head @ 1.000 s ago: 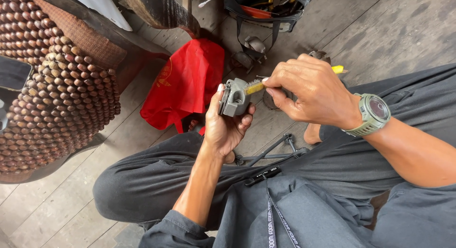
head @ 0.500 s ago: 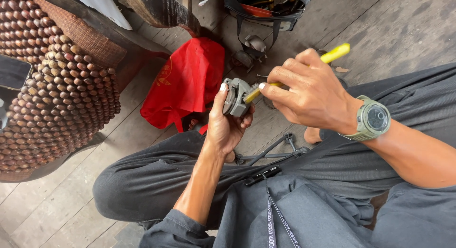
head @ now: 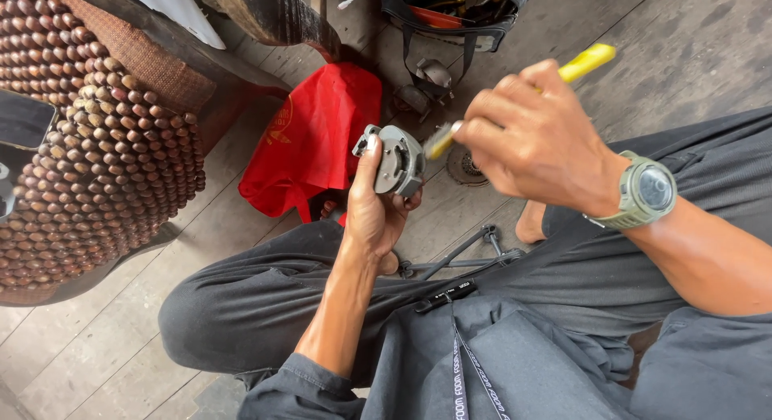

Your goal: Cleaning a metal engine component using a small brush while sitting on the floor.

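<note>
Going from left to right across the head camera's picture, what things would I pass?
Wooden beaded seat cover → red cloth bag → left hand holding a grey metal part → right hand gripping a yellow-handled brush → green wristwatch.

Head view, steeply downward, seemingly close.

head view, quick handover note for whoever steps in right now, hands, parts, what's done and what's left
Left hand: holds a round grey metal part upright over the lap.
Right hand: grips a yellow-handled brush, bristle end blurred beside the part's face.
Nearby: red bag and open tool bag on the wooden floor; a metal tool lies by the leg.
Done: part is out and in hand.
Left: how much of the face has been brushed cannot be told.
</note>
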